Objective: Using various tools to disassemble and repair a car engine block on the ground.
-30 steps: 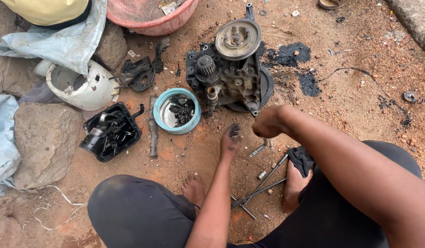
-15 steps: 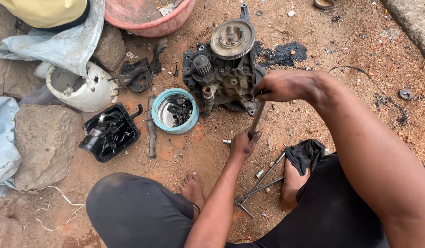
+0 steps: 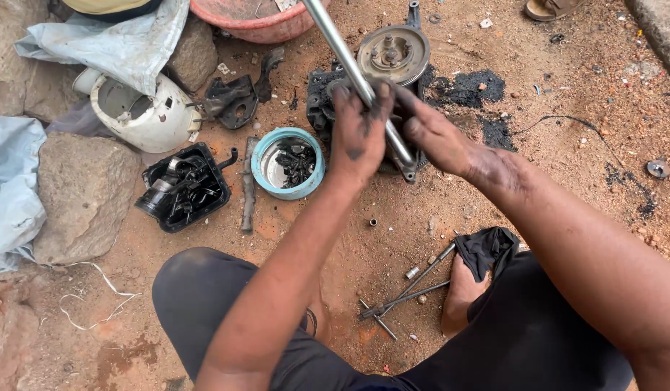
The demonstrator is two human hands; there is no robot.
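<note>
Head view: both hands grip metal rod over engine block; bowl near.

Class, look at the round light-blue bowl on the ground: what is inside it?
The light-blue bowl holds a heap of small dark, greasy metal parts on a pale bottom. What lies beneath that heap is covered, and single pieces are too small to tell apart.

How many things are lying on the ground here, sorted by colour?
Black: 3 – tray of parts, bracket, cloth
White: 1 – housing
Light blue: 1 – bowl
Pink: 1 – basin
Grey metal: 2 – engine block, cross wrench
Total: 8
</note>
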